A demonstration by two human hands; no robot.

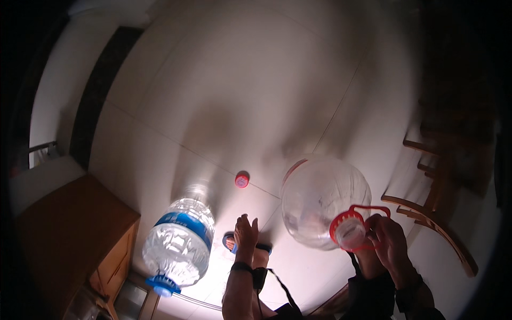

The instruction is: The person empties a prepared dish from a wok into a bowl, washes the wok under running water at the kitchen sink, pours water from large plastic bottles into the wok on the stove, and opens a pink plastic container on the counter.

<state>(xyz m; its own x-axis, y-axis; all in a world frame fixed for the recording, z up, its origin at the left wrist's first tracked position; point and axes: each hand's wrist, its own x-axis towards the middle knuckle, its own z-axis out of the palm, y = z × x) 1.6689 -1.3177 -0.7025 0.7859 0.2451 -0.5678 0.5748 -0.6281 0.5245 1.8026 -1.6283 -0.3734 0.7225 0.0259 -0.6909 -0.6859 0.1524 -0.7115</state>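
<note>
A large clear plastic water jug (320, 192) stands or leans on the tiled floor in front of me, its uncapped mouth towards me. A red carry handle (374, 207) circles its neck, and my right hand (386, 238) grips this handle. Hanging over the floor between two bottles, my left hand (246, 234) is empty, thumb apart from the fingers. To its left is a second large water bottle (180, 240), with a blue label, blue handle and blue cap (163, 286). A red bottle cap (241, 180) lies on the floor beyond my left hand.
At the left is a brown wooden cabinet (76, 224). Wooden chair parts (432, 224) curve along the right side. My sandalled foot (230, 243) is just below the left hand. A dark strip (98, 92) runs along the floor's far left edge.
</note>
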